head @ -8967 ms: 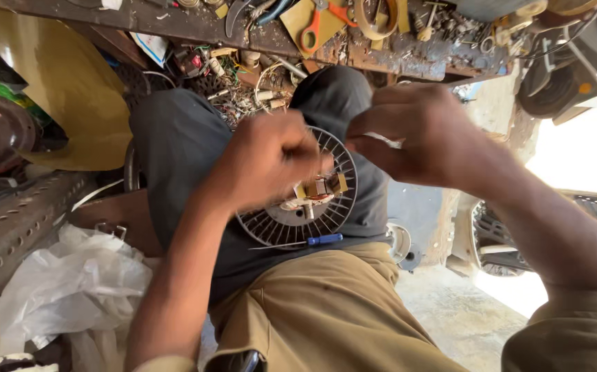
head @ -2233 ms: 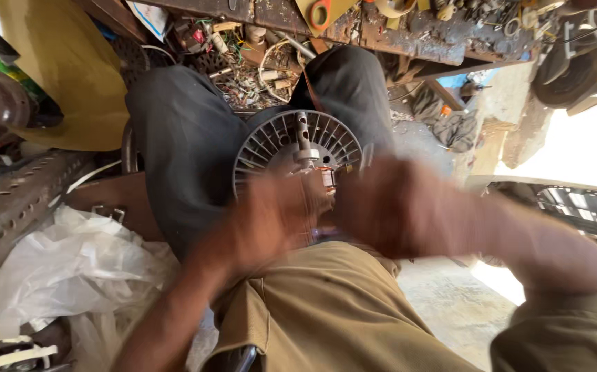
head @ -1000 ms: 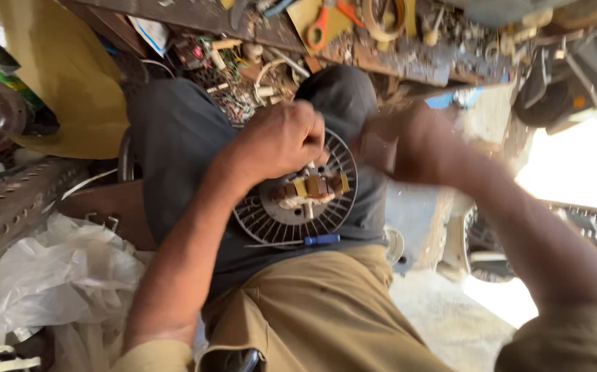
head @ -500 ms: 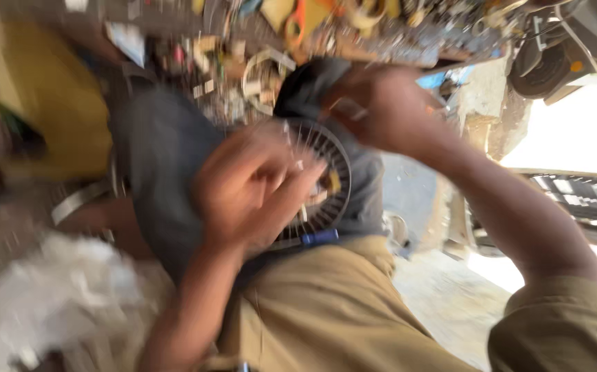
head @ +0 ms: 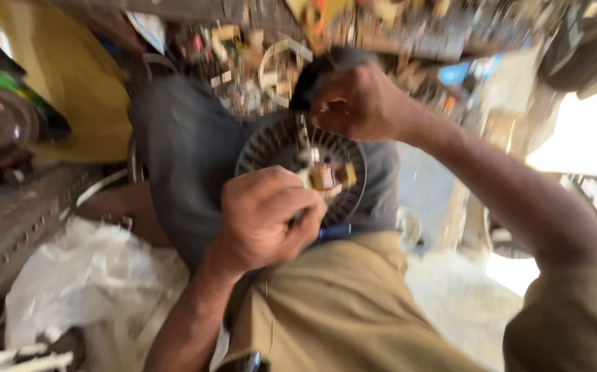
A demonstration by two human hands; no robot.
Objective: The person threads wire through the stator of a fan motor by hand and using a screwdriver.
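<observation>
1 view only: head camera, worn by person, looking steeply down over own lap. Close range, arms fill frame. Left hand and right hand sit near centre, over round finned fan wheel on knees. Cluttered shelf along top edge. Frame tilted, motion-blurred. No 2nd view, no overlap.

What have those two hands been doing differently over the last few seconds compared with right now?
The right hand has lifted from beside the round finned disc to above its upper edge, fingers pinched; what it pinches is too blurred to tell. The left hand slid down from the disc's upper left to its lower rim, still closed in a fist. The disc stays on the lap, the blue-handled tool beneath it.
</observation>
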